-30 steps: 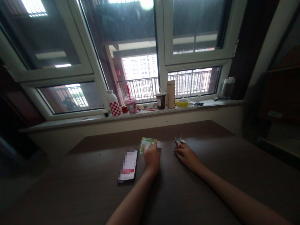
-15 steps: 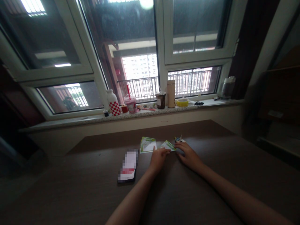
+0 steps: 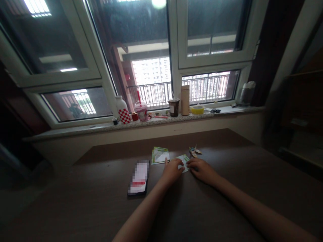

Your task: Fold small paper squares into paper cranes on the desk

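A small green-and-white printed sheet of paper lies on the table between my hands. My left hand is at the sheet's left side, its fingers bent over the edge and one finger sticking up. On the right side, my right hand has its fingertips closed together on the paper's edge. The fingers partly cover the sheet. Left of it lies a stack of similar green-bordered sheets, near my left fingers. Just beyond my right hand sits a small folded-paper piece with pointed ends.
A phone lies left of my left forearm on the brown table. Along the windowsill stand a checkered bottle, a pink drink cup, a dark cup, a tan flask and yellow tape.
The sheet between my hands has turned and come slightly nearer to me. My right hand has drawn back from the folded-paper piece, which now shows more fully.
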`<state>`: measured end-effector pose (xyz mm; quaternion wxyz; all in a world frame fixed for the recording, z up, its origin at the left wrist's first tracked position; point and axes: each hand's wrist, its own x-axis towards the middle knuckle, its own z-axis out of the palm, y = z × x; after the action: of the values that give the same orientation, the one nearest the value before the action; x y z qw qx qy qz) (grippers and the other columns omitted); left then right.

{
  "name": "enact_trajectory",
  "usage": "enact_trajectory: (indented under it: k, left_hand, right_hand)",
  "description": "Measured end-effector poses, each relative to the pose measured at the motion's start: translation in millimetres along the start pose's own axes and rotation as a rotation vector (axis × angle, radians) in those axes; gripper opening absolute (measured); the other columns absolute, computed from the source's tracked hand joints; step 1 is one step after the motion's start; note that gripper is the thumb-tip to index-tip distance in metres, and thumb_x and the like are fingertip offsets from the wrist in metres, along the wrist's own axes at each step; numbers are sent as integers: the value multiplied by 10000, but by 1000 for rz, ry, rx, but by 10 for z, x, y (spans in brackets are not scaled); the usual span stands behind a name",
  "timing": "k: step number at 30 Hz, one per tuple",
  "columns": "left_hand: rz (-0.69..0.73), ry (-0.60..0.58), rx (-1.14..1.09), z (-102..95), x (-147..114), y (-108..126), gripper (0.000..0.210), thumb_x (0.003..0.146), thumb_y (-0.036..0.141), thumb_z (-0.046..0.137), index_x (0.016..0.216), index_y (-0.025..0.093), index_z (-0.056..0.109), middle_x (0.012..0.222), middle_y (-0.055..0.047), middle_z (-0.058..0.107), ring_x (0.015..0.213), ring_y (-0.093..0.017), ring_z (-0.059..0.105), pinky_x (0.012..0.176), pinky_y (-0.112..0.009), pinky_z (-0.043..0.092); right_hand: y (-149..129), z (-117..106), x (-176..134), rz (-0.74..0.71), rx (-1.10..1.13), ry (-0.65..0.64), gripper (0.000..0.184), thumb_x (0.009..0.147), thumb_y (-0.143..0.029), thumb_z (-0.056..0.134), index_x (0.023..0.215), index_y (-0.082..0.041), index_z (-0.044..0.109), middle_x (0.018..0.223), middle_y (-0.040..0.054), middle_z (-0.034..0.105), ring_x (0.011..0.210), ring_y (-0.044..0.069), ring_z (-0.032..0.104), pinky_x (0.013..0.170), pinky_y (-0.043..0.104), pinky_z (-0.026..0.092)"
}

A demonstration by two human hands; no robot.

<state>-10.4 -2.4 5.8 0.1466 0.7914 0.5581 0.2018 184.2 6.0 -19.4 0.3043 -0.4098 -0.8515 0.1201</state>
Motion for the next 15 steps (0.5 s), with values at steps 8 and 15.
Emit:
enact_trajectory:
  k: [8, 15]
  left_hand:
    - [54, -59, 189, 13, -1, 8, 372, 953, 284, 516, 1309, 329, 612, 1447, -44, 565, 1379, -333, 444, 1147, -728, 76]
    - [67, -50, 226, 12, -137, -23, 391, 954, 366, 517, 1337, 417, 575, 1476, -7, 537, 1441, -367, 344, 1121, -757, 103]
  right_hand:
    - [-37, -89, 74, 17, -1, -57, 232, 806, -97, 559, 833, -201, 765, 946, 74, 756, 923, 209, 687, 889, 334, 517]
    - [16, -18, 123, 16, -58, -55, 273, 763, -29, 552, 859, -182, 756, 975, 95, 726, 935, 204, 672, 893, 317, 513]
